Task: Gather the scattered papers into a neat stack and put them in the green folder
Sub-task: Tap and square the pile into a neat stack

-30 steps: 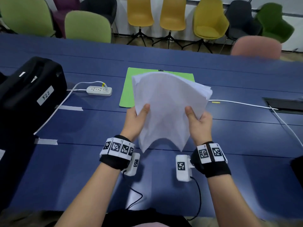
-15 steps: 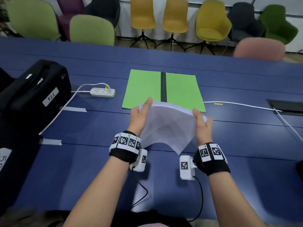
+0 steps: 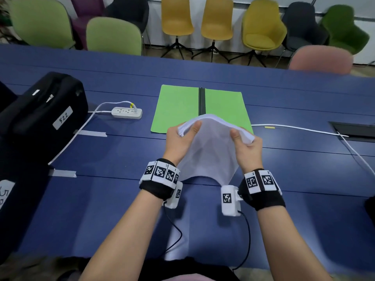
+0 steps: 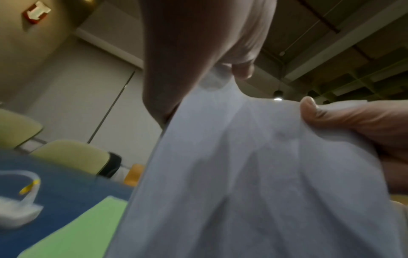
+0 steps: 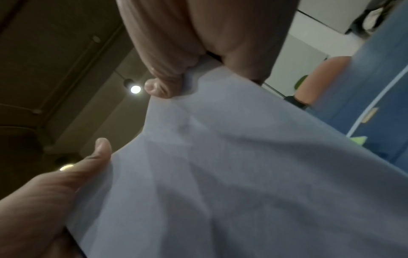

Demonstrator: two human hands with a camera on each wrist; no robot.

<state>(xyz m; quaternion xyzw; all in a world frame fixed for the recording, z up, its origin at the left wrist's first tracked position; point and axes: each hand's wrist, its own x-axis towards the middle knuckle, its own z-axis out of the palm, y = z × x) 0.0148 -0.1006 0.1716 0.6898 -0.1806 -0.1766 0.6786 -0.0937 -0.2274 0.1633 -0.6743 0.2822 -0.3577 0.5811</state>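
Observation:
A stack of white papers point(image 3: 211, 147) is held upright above the blue table, its top edge bowed upward and its bottom edge close to the tabletop. My left hand point(image 3: 182, 136) grips the stack's left side, thumb on the near face. My right hand point(image 3: 246, 145) grips the right side the same way. The wrist views show the papers point(image 4: 253, 174) point(image 5: 220, 174) filling the frame, pinched by thumbs and fingers. The green folder point(image 3: 178, 108) lies open and flat just beyond the stack, its dark spine in the middle; the papers hide part of its near edge.
A black case point(image 3: 40, 112) sits at the left. A white power strip point(image 3: 126, 112) with its cord lies left of the folder. A white cable point(image 3: 300, 128) runs right toward a table hatch point(image 3: 355, 130). Tape strips point(image 3: 91, 133) mark the table. Chairs line the far side.
The stack, first raised and tilted in front of the folder, has come down and stands on edge near the table. Both hands came down with it and hold it nearer its top edge.

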